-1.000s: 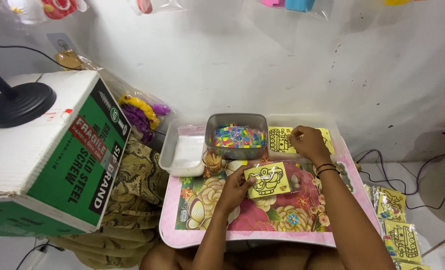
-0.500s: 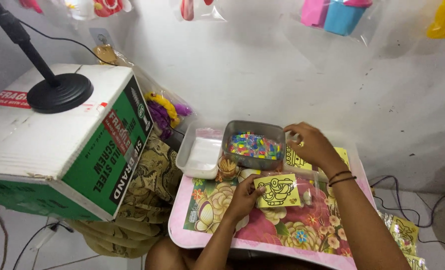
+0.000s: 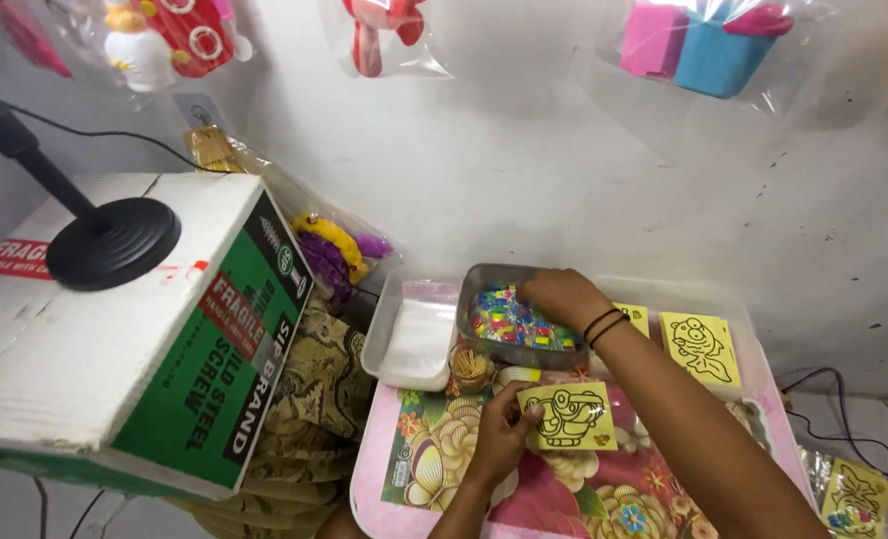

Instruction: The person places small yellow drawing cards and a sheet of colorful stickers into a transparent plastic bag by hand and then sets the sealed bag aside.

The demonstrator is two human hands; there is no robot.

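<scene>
yellow card [image 3: 567, 416], flat, black outline drawing

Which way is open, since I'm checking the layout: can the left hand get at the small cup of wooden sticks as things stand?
Probably yes. The left hand holds the yellow picture card on the tray, and the cup of sticks stands just ahead of it with nothing between. It would likely have to let go of the card first.

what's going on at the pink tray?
A person sits at a pink floral tray table. The left hand holds a yellow card with a black outline drawing. The right hand reaches into a grey tub of small multicoloured pieces. More yellow outline cards lie at the far right edge.
</scene>
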